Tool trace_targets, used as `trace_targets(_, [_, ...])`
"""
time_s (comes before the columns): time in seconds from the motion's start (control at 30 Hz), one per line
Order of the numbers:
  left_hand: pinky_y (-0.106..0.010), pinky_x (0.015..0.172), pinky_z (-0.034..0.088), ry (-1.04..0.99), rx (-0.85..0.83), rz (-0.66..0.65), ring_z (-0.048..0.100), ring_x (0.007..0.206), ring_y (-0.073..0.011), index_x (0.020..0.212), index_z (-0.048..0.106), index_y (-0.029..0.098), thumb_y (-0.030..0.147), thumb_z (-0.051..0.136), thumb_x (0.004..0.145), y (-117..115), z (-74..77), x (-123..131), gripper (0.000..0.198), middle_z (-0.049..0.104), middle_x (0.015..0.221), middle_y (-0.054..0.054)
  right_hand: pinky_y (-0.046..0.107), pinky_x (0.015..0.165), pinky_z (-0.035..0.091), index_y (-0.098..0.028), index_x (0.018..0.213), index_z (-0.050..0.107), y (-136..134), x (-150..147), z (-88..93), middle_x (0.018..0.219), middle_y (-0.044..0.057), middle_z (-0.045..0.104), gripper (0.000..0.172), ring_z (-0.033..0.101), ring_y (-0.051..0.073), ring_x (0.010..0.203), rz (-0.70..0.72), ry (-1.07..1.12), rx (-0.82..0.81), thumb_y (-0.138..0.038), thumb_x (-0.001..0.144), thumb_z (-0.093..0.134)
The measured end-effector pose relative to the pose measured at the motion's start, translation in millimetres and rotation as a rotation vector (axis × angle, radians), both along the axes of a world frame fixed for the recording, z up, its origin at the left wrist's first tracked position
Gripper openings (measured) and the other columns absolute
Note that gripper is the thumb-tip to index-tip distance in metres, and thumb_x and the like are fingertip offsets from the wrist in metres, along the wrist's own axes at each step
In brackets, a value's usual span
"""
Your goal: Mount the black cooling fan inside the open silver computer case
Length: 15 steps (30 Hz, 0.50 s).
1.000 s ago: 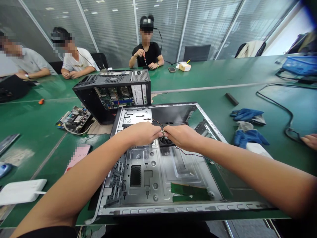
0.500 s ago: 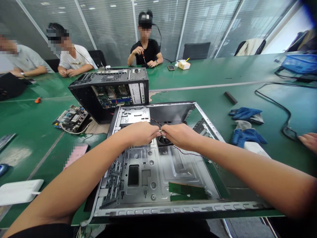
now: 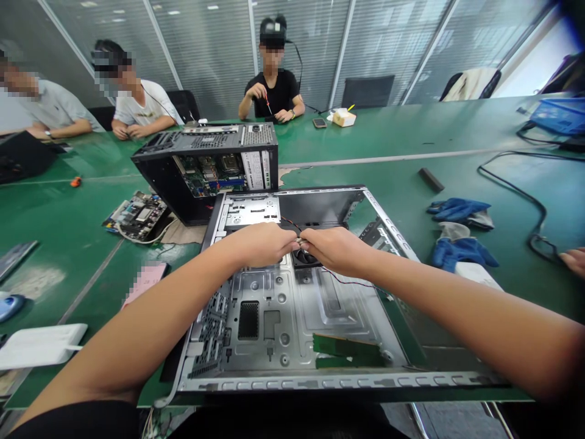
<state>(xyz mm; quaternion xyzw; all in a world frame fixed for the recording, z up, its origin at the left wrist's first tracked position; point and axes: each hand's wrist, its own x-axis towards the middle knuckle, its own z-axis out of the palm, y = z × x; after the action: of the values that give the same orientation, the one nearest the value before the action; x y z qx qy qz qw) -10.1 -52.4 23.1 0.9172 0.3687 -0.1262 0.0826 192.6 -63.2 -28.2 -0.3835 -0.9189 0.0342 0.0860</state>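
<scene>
Over the open computer case [image 3: 315, 385], lying on its side, my left hand [image 3: 267, 244] and my right hand [image 3: 336, 249] meet with closed fingertips. They pinch a small pale piece of a thin cable [image 3: 291, 223], mostly hidden by the fingers. Just below my fingers sits a black case fan [image 3: 305, 258], partly covered by my right hand. A dark red and black wire [image 3: 350, 283] runs from near the fan to the right and ends in a small white plug. Green memory modules [image 3: 347, 347] lie on the metal floor of the case.
A second computer case [image 3: 159, 183] stands behind, with a motherboard [image 3: 139, 214] to its left. Blue work gloves [image 3: 464, 253], a black cord [image 3: 539, 210] and a dark bar [image 3: 431, 180] lie rightward. Several people sit around the green table [image 3: 365, 137]; one holds a screwdriver [image 3: 269, 105].
The whole view has shifted slightly to the right. My hands keep the same pinch over the fan, and nothing has been let go.
</scene>
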Motion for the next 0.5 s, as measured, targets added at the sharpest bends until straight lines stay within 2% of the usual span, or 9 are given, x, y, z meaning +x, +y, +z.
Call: trace_targets(0.5, [-0.032,0.063,0.038,0.011,-0.045,0.023,0.054,0.064,-0.0186,0.096,0.061,0.018,0.044,0.023,0.098,-3.1,6.4,-1.6,0.046,0.065,0.077,-0.01,0.03,0.056,0.023,-0.017,0.096,0.053,-1.7,-1.0,2.6,0.078,0.008,0.068,0.031,0.056,0.018,0.061,0.007,-0.004,-0.036,-0.031,0.099,0.026])
